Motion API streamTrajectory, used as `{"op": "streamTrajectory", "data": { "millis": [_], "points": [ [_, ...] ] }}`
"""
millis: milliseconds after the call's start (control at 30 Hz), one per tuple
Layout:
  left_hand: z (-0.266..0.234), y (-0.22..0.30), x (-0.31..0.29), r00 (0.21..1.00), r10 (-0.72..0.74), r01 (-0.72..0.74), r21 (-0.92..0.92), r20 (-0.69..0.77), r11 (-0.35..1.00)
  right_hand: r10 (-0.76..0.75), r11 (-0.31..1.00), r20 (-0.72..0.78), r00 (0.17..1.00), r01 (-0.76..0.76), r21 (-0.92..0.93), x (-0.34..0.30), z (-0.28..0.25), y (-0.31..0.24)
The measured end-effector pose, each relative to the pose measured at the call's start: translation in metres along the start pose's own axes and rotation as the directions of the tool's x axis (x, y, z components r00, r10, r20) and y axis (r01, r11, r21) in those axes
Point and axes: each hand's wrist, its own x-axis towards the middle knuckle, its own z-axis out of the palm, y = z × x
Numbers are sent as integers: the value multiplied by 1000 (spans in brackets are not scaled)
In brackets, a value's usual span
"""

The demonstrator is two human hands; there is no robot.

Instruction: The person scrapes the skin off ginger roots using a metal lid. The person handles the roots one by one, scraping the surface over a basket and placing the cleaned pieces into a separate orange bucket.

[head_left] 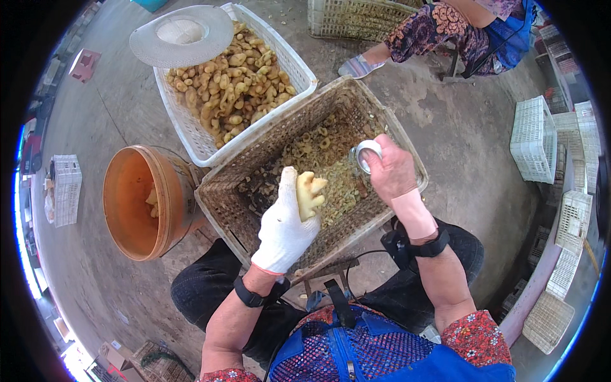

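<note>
My left hand (pixel 285 230), in a white knit glove, is closed round a pale peeled piece of ginger (pixel 310 195) with stubby knobs pointing right. My bare right hand (pixel 393 170) grips a small white ring-shaped tool (pixel 368 155), its far end partly out of sight. A gap separates that tool from the ginger. Both hands are above a dirty, worn plastic crate (pixel 238 172), where peel scraps (pixel 340 178) cover the bottom. Beyond it to the left, a white crate (pixel 184 130) is heaped with unpeeled ginger (pixel 232 89).
A pale mesh-brimmed hat (pixel 181 35) rests on the ginger crate's far corner. At left stands an orange bucket (pixel 130 204) with a few ginger pieces inside. Another person's leg (pixel 423 35) is at the far right, beside another crate (pixel 356 19). White crates (pixel 533 140) stand at right.
</note>
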Motion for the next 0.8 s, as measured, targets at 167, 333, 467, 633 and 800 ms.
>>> {"op": "streamTrajectory", "data": {
  "millis": [167, 333, 467, 633, 800],
  "points": [
    [-15, 4, 1, 738, -370, 660, -718, 564, 223, 11, 870, 333, 943, -174, 462, -11, -6, -16],
    [-16, -1, -3, 710, -270, 668, -743, 650, -33, -10, 768, 515, 857, -323, 553, -17, -5, -27],
    [-9, 7, -2, 714, -289, 685, -721, 638, 100, -46, 779, 568, 822, -326, 535, -25, 1, -35],
    [-9, 9, -3, 699, -266, 707, -695, 663, 126, 48, 844, 513, 857, -310, 438, -22, 6, -18],
    [-16, 4, -6, 733, -236, 668, -740, 638, 72, 85, 942, 172, 981, -135, 308, -4, -14, -3]
  ]
}}
